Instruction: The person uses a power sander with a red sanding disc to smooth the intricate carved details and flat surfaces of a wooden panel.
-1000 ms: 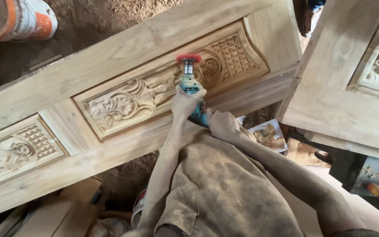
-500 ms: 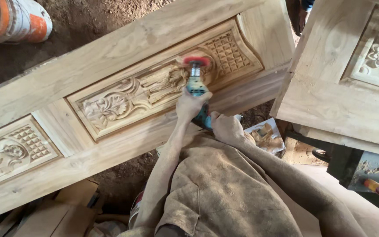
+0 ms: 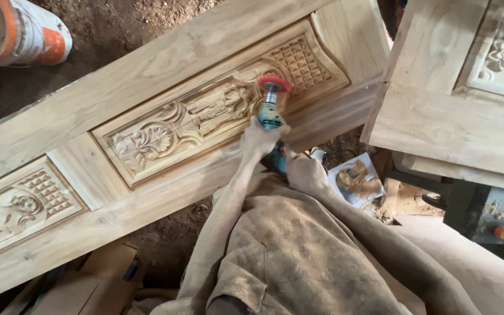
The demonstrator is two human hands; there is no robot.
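Observation:
A long wooden door panel (image 3: 147, 70) with carved floral and grid reliefs lies slanted across the view. A teal angle grinder (image 3: 270, 114) with a red sanding disc (image 3: 274, 84) rests its disc on the carved centre panel (image 3: 205, 114). My left hand (image 3: 259, 139), dusted with sawdust, grips the grinder's front body. My right hand (image 3: 303, 172) holds the grinder's rear, which is mostly hidden behind the hands. Both forearms and my dusty shirt (image 3: 298, 256) fill the lower middle.
A second carved wooden panel (image 3: 438, 111) lies at the right. An orange and white bucket (image 3: 18, 32) stands on the dirt floor at top left. Worn sandpaper on a sheet (image 3: 354, 178) lies below the panel's edge. Cardboard pieces (image 3: 88, 280) sit at bottom left.
The grinder and both hands have shifted slightly right along the carved centre panel, toward the grid relief. The grip is unchanged.

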